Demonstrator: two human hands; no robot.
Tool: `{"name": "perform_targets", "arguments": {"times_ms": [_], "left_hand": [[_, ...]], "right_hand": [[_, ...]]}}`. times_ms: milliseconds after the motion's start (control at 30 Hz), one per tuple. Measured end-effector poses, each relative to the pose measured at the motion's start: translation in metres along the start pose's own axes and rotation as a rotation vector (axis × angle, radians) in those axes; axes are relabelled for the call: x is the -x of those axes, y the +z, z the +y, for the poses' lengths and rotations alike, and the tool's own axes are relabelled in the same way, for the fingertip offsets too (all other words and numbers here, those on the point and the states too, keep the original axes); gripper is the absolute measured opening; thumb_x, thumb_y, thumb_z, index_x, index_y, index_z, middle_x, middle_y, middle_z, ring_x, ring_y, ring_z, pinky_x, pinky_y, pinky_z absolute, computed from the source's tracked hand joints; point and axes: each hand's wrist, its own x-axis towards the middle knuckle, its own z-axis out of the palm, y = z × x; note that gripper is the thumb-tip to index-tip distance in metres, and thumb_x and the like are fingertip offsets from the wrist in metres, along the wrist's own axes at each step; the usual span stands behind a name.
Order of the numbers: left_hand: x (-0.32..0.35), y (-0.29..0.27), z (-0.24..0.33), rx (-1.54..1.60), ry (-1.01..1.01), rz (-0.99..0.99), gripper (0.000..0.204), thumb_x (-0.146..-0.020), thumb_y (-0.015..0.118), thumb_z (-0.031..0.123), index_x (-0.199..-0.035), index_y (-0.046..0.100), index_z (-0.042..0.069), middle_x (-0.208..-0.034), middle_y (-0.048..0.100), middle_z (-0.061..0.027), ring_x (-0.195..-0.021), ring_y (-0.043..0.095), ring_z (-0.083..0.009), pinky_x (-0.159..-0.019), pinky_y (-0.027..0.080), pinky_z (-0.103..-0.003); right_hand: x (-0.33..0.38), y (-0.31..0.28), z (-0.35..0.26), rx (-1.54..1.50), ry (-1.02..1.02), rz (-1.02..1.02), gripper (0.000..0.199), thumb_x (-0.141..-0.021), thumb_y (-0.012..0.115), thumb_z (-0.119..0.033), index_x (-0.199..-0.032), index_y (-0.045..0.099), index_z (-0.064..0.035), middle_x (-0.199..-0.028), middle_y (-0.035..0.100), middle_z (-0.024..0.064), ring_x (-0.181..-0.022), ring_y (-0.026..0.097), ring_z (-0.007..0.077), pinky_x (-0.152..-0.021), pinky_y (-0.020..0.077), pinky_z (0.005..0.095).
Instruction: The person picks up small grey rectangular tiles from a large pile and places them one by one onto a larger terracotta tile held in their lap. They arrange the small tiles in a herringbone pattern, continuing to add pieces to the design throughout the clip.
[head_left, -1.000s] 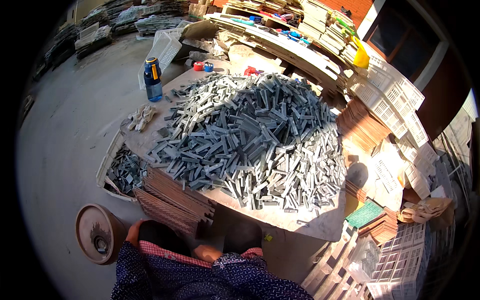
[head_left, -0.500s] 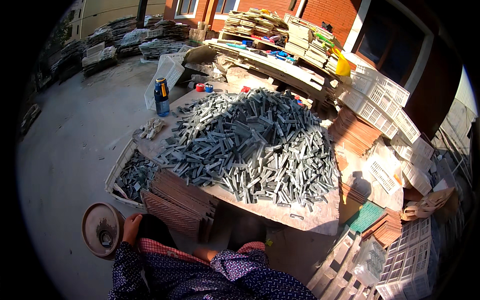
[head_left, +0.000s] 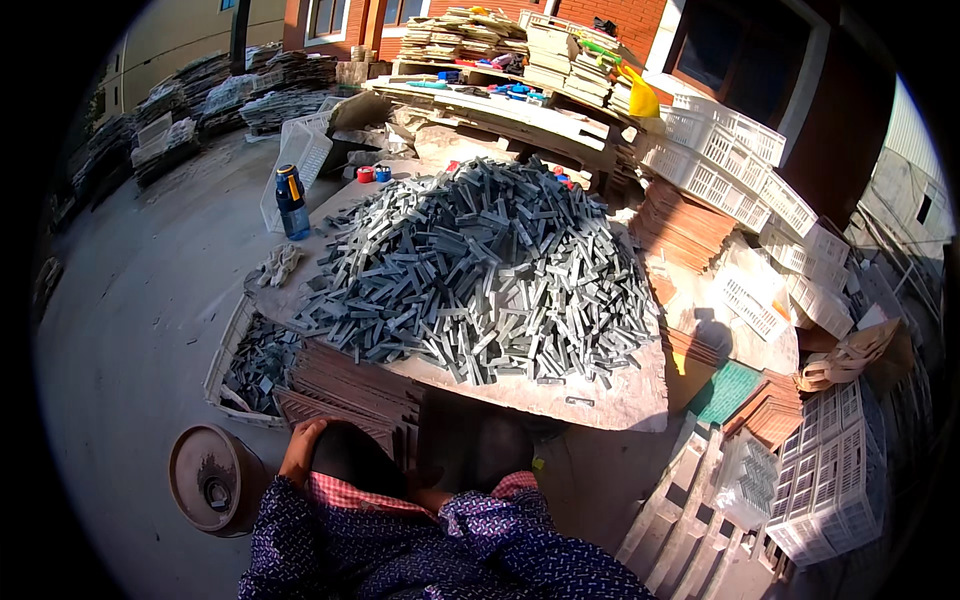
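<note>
My left hand [head_left: 302,446] rests against my dark-clad left knee, its fingers laid over it and nothing seen in them. Beside that knee leans a stack of brown ridged panels [head_left: 352,392]. My right hand [head_left: 432,498] lies low between my legs; only the part near the wrist shows, and its fingers are hidden by the leg and sleeve. Ahead, a large heap of thin grey strip pieces [head_left: 480,270] covers most of a pale board-like tabletop [head_left: 625,395]. One grey strip [head_left: 579,401] lies apart near the front edge.
A round bucket [head_left: 190,468] stands at my left, near a white crate [head_left: 228,345] of dark fragments. A blue bottle [head_left: 292,205] and gloves [head_left: 280,264] sit at the table's left. White crates [head_left: 715,165] and a wooden pallet [head_left: 680,510] are at the right.
The view has shifted, so the table and heap sit a little higher and further left. My left hand has moved from beside the bucket onto the knee.
</note>
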Motion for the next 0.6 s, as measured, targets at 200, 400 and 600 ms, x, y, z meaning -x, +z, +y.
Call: {"name": "perform_targets", "arguments": {"times_ms": [200, 400, 600], "left_hand": [[-0.056, 0.064, -0.017, -0.115, -0.111, -0.097, 0.036, -0.092, 0.047, 0.021, -0.113, 0.062, -0.004, -0.107, 0.066, -0.0126, -0.098, 0.061, -0.0206, -0.090, 0.046, -0.029], [-0.103, 0.076, -0.054, -0.312, -0.049, -0.142, 0.037, -0.094, 0.050, 0.021, -0.124, 0.056, 0.000, -0.122, 0.059, -0.0131, -0.112, 0.053, -0.0211, -0.097, 0.040, -0.030], [-0.115, 0.010, -0.172, -0.221, -0.363, 0.017, 0.038, -0.094, 0.052, 0.018, -0.129, 0.051, 0.002, -0.127, 0.054, -0.0129, -0.119, 0.049, -0.0243, -0.102, 0.035, -0.032]], "right_hand": [[0.037, -0.004, 0.019, 0.084, 0.099, 0.094, 0.042, -0.096, 0.041, -0.031, -0.126, 0.055, -0.0043, -0.129, 0.054, 0.0129, -0.117, 0.050, 0.0254, -0.100, 0.0355, 0.0331], [0.013, -0.025, 0.016, 0.136, 0.156, 0.156, 0.041, -0.096, 0.042, -0.030, -0.124, 0.056, -0.0040, -0.127, 0.054, 0.0139, -0.116, 0.051, 0.0267, -0.098, 0.0365, 0.0340], [-0.020, -0.107, 0.021, 0.138, 0.142, 0.224, 0.040, -0.095, 0.043, -0.030, -0.123, 0.056, -0.0037, -0.124, 0.055, 0.0149, -0.114, 0.052, 0.0280, -0.097, 0.0374, 0.0350]]}}
